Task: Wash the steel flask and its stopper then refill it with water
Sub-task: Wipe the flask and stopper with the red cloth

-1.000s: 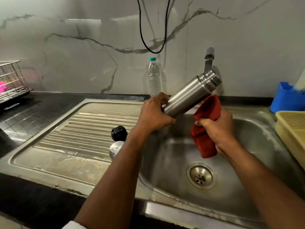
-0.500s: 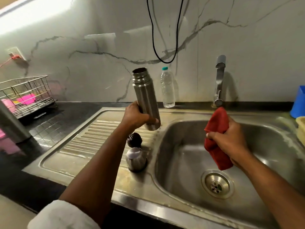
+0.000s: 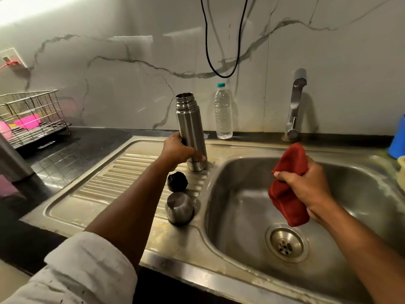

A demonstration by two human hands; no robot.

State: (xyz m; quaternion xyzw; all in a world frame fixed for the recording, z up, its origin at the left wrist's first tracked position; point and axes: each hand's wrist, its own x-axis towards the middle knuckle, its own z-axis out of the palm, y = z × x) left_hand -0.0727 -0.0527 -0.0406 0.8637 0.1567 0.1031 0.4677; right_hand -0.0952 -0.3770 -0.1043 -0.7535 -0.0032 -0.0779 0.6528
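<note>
Two hands: both are busy, each grasping one thing
Left hand: wrapped round the lower body of the steel flask, thumb across its front
Flask: upright, mouth open, base on or just above the draining board; a second ago it lay tilted over the basin against the cloth
Right hand: clenched on the bunched red cloth, held over the sink basin, well apart from the flask now
Stopper: black, just below the left hand, on the board
Steel cap: upside down, nearer still along the left forearm
Meaning: wiping looks finished; refilling likely follows
Water bottle: beyond the left hand, by the wall
Tap: beyond the right hand, no water running
</note>
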